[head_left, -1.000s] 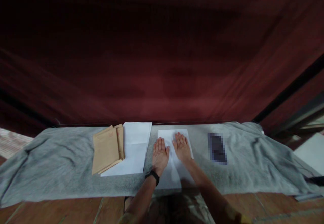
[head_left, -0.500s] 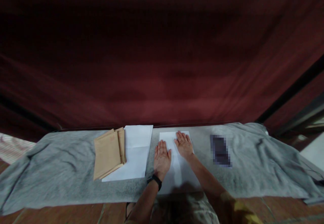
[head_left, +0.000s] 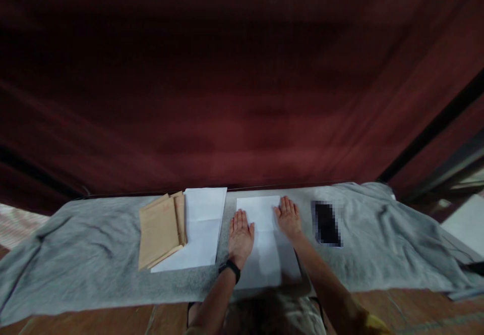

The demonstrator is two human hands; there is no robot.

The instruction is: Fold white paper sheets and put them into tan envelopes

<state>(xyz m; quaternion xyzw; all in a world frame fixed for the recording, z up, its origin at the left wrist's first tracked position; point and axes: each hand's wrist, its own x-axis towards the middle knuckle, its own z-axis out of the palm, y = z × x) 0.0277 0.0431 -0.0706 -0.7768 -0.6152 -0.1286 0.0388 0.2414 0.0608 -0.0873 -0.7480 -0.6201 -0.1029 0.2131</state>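
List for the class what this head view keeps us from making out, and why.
Head view:
Dark object: details, lost to pixelation.
White sheets: left part, under brown envelopes.
Creased paper: stretches of side edges, behind left hand and right hand.
Yellow sleeve: cut off by bottom edge.

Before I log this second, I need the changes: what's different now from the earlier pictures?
The right hand moved rightward across the sheet to its right edge. Nothing was gripped or let go. The left hand stayed flat at the left edge; envelopes, paper stack and blurred dark item stayed put.
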